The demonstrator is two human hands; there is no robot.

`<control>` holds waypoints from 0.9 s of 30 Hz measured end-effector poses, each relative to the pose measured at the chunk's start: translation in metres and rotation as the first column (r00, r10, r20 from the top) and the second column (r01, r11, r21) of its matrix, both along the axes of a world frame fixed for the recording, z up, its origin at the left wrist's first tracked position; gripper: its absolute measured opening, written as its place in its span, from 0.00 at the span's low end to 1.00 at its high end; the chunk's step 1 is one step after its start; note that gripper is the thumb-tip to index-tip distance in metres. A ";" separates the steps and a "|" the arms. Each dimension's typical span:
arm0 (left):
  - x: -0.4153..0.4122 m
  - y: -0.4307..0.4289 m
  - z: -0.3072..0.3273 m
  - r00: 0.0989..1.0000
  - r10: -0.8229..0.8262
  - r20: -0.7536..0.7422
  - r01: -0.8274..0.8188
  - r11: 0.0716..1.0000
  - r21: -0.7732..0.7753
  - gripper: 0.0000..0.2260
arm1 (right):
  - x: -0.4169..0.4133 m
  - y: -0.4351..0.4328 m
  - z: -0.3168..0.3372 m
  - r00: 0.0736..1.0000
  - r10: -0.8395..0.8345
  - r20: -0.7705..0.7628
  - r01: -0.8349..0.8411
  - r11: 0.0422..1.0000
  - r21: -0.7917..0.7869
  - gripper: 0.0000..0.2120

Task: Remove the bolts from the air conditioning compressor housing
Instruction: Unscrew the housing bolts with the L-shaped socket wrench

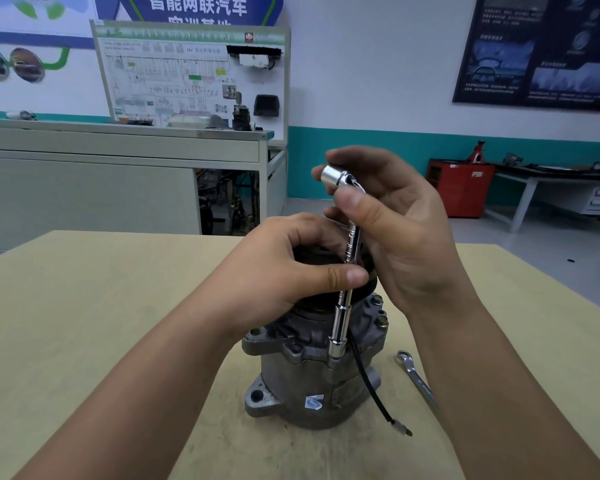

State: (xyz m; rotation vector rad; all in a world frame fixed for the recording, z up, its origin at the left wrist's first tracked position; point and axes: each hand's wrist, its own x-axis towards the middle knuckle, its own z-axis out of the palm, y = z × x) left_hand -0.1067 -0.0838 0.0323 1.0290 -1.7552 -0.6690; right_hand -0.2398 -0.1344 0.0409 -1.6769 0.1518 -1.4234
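Note:
The grey metal compressor stands upright on the wooden table, its black pulley on top. My left hand grips that pulley from the left, thumb across its front. An L-shaped chrome socket wrench stands nearly upright, its lower socket set on a bolt at the housing flange. My right hand holds the wrench's upper bend, thumb over the shaft. Two other bolts show on the flange's right side. A black wire hangs from the compressor to the table.
A chrome ring spanner lies on the table right of the compressor. Behind the table stand a grey workbench with a wiring display board, a red tool cabinet and another bench at the back right.

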 end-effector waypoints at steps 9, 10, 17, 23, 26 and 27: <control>0.003 -0.003 0.001 0.999 -0.049 0.018 0.049 0.998 -0.030 0.15 | -0.005 0.004 0.001 0.967 0.253 0.026 -0.254 0.967 0.016 0.10; 0.003 -0.002 0.001 0.999 -0.045 0.028 0.046 0.998 -0.035 0.14 | -0.005 0.004 0.002 0.961 0.275 0.030 -0.276 0.961 0.020 0.10; 0.003 -0.002 0.001 0.999 -0.034 -0.003 0.034 0.999 -0.025 0.08 | -0.007 0.001 0.001 0.942 0.309 0.129 -0.320 0.944 0.084 0.13; 0.002 -0.001 0.001 1.000 0.023 0.013 -0.023 1.000 0.012 0.12 | -0.005 -0.002 0.002 0.907 0.345 0.242 -0.372 0.925 0.073 0.12; 0.003 0.000 0.001 1.000 0.021 0.022 -0.021 0.999 0.031 0.11 | -0.003 -0.002 0.001 0.915 0.300 0.269 -0.331 0.941 0.075 0.06; 0.003 0.000 0.001 1.000 0.016 0.026 -0.017 1.000 0.025 0.10 | -0.002 -0.002 0.001 0.914 0.297 0.277 -0.332 0.939 0.088 0.07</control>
